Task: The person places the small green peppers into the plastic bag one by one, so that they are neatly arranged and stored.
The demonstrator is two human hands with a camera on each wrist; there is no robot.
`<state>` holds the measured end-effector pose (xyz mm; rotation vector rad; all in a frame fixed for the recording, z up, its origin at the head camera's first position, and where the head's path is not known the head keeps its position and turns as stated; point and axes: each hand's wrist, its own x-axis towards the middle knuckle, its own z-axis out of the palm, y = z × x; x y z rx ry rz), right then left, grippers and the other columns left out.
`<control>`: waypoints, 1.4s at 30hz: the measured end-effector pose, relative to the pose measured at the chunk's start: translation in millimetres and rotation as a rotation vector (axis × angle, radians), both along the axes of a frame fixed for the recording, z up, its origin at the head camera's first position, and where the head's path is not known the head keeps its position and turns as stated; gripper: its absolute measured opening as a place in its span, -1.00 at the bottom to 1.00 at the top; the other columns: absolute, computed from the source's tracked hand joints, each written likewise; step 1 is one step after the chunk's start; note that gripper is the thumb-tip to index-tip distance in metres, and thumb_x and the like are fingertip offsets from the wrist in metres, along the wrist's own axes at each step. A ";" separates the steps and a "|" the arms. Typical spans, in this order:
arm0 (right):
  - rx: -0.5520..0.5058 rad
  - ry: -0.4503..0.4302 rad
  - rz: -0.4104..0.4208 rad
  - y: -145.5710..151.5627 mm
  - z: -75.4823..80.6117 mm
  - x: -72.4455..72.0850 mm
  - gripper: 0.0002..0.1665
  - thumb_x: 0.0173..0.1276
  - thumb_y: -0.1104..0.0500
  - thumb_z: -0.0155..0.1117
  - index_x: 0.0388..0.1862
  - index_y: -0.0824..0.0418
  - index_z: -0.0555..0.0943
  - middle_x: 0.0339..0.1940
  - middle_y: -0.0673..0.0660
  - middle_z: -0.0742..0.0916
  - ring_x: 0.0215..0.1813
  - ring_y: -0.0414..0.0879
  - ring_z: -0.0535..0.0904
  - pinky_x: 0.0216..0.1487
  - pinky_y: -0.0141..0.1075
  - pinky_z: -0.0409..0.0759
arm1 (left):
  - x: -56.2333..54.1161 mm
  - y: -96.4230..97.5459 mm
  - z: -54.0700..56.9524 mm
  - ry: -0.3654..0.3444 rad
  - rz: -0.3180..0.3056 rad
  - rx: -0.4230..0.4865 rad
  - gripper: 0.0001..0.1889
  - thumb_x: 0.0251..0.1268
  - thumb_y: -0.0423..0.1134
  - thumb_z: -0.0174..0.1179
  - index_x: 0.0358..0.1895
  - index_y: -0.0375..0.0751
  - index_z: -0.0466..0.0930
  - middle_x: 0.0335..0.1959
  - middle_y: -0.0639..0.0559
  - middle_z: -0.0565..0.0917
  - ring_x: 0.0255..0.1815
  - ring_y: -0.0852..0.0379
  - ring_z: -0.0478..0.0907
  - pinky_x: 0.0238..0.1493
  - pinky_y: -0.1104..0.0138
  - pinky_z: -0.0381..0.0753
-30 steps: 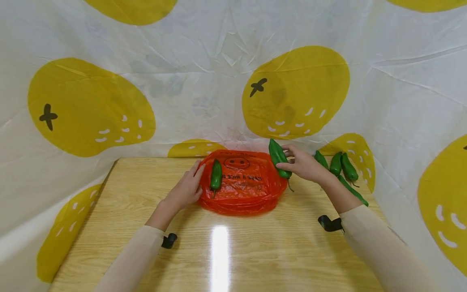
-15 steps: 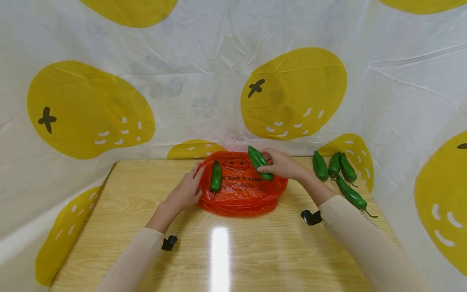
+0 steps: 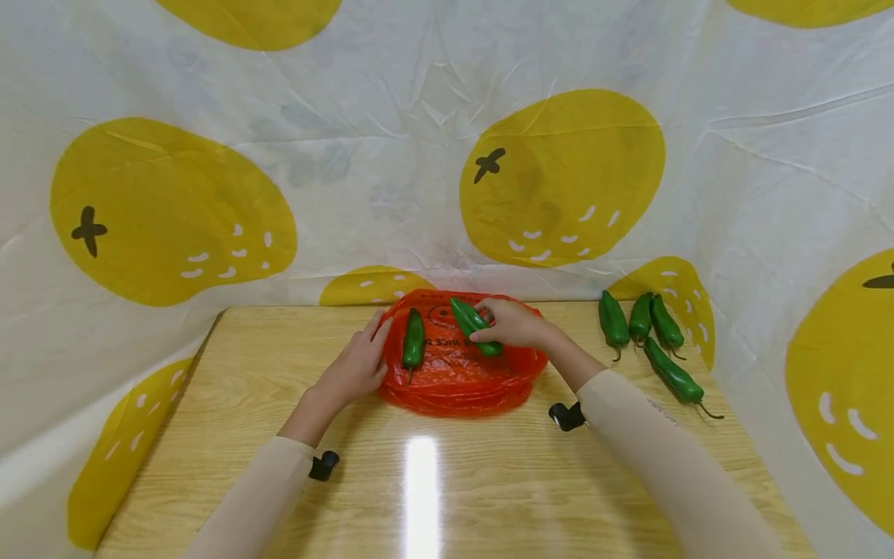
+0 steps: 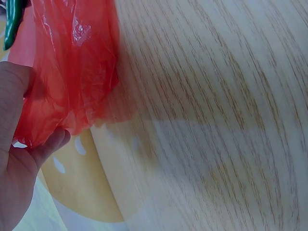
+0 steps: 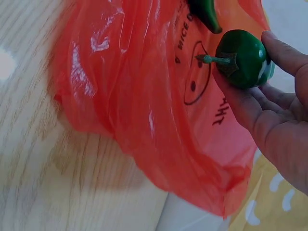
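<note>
A red plastic bag point(image 3: 447, 396) with a printed face and lettering lies opened out on the wooden table. My left hand point(image 3: 355, 363) holds its left edge; the left wrist view shows the film point(image 4: 72, 72) between thumb and fingers. One green pepper point(image 3: 414, 341) lies on the left part of the bag. Over the bag's right half, my right hand point(image 3: 513, 322) grips a second green pepper point(image 3: 466, 317), its tip pointing up and left. In the right wrist view that pepper point(image 5: 243, 57) shows stem end first, between thumb and fingers.
Several more green peppers point(image 3: 613, 320) lie at the table's back right, one point(image 3: 673, 373) closer to the front. A white sheet point(image 3: 391, 178) with yellow fruit prints hangs behind and at both sides. The wooden table point(image 3: 503, 481) reflects a bright light strip.
My right hand has carried its green pepper left and down, from the bag's right edge to over its middle right. The left hand stays at the bag's left edge.
</note>
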<state>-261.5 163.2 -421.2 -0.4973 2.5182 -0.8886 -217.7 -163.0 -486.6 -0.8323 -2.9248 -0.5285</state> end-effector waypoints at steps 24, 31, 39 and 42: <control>0.033 -0.049 -0.145 -49.0 -37.9 -20.8 -0.48 0.36 -0.06 0.46 0.05 0.34 0.70 -0.23 0.09 0.71 -0.30 -0.14 0.56 -0.29 -0.39 0.52 | -1.7 1.5 -0.2 -0.016 0.003 -0.014 -0.17 0.31 -0.35 0.22 0.62 -0.39 0.07 0.66 -0.39 0.04 0.32 -0.41 0.47 0.38 -0.12 0.50; -0.042 -0.079 -0.215 -60.6 -49.3 -19.1 -0.62 0.35 -0.06 0.47 -0.26 0.28 0.71 -0.47 0.00 0.68 -0.43 -0.19 0.54 -0.39 -0.42 0.53 | -1.6 0.6 1.7 -0.030 0.001 -0.013 -0.17 0.33 -0.35 0.21 0.62 -0.39 0.06 0.67 -0.38 0.01 0.35 -0.41 0.45 0.40 -0.12 0.48; -0.062 -0.102 -0.286 -68.1 -56.8 -20.1 -0.51 0.32 -0.10 0.50 -0.65 0.12 0.54 -0.71 -0.07 0.50 -0.59 -0.17 0.42 -0.52 -0.39 0.40 | -1.8 0.6 4.0 -0.037 -0.004 -0.011 -0.17 0.32 -0.35 0.21 0.62 -0.40 0.06 0.68 -0.35 -0.02 0.35 -0.41 0.45 0.41 -0.12 0.46; -0.060 -0.104 -0.302 -70.7 -59.7 -21.7 -0.46 0.30 -0.11 0.51 -0.69 0.12 0.49 -0.74 -0.07 0.45 -0.61 -0.16 0.39 -0.54 -0.38 0.36 | -2.1 0.3 4.3 -0.027 -0.008 -0.006 -0.17 0.31 -0.35 0.21 0.61 -0.41 0.07 0.67 -0.37 0.00 0.32 -0.42 0.47 0.39 -0.13 0.48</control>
